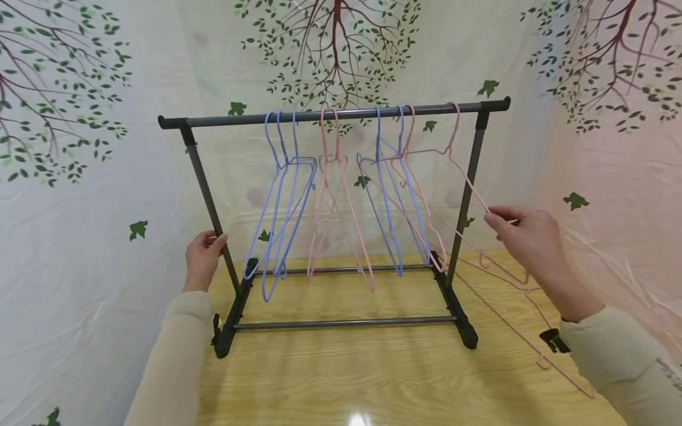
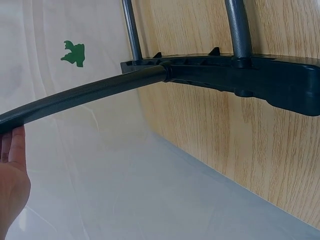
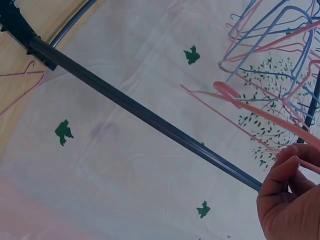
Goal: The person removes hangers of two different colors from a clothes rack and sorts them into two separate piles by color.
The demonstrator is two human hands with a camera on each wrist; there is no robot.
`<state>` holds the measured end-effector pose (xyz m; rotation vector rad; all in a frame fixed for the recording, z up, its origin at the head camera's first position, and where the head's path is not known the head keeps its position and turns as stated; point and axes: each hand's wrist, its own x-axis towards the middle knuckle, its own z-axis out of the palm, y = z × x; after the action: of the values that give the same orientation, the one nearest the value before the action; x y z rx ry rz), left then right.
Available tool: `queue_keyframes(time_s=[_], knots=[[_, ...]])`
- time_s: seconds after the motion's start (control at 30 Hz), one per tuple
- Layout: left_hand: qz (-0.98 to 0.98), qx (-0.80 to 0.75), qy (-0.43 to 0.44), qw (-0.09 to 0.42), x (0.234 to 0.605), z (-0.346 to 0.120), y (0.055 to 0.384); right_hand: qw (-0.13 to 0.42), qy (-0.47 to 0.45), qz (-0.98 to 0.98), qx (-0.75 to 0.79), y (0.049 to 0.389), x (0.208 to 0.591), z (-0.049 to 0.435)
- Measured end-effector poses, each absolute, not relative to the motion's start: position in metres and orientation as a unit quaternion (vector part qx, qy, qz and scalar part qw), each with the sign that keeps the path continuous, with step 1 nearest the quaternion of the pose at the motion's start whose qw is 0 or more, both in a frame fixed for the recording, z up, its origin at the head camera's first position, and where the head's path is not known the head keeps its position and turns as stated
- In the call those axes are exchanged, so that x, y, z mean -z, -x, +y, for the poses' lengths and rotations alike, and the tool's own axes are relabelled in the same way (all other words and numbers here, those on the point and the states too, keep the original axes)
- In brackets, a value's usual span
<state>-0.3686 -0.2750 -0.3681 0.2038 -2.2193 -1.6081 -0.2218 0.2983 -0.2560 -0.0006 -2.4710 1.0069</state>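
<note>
A black clothes rack point(image 1: 224, 119) stands on the wooden table, with blue and pink wire hangers along its bar. My left hand point(image 1: 204, 260) holds the rack's left post point(image 2: 95, 91) low down, thumb in front. At the right end of the bar, a pink hanger point(image 1: 457, 125) has its hook over the bar. Thumb and fingers of my right hand point(image 1: 535, 251) pinch its outer shoulder, which slants out past the right post point(image 3: 145, 115). Several blue hangers point(image 1: 272, 219) are at the left of the bar, pink hangers point(image 1: 348, 207) mid-bar, and blue ones point(image 1: 389, 219) farther right.
More pink hangers point(image 1: 503, 316) lie on the table point(image 1: 341, 373) at the right, below my right forearm. The rack's feet point(image 1: 462, 322) and lower crossbar point(image 1: 346, 323) rest near the table's middle. A cloth backdrop point(image 1: 160, 195) with printed trees and leaves hangs behind.
</note>
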Motion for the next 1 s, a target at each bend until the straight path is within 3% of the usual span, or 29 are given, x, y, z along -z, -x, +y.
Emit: queue_keyframes(time_s=[0.6, 1.0], knots=[[-0.805, 0.553, -0.062, 0.205, 0.3665, -0.2751, 0.3694, 0.323, -0.006, -0.892, -0.316, 0.2305, 0.2641, 0.3013], [-0.809, 0.548, -0.064, 0.201, 0.3667, -0.2771, 0.3696, 0.354, 0.006, -0.873, -0.336, 0.2269, 0.2657, 0.3068]])
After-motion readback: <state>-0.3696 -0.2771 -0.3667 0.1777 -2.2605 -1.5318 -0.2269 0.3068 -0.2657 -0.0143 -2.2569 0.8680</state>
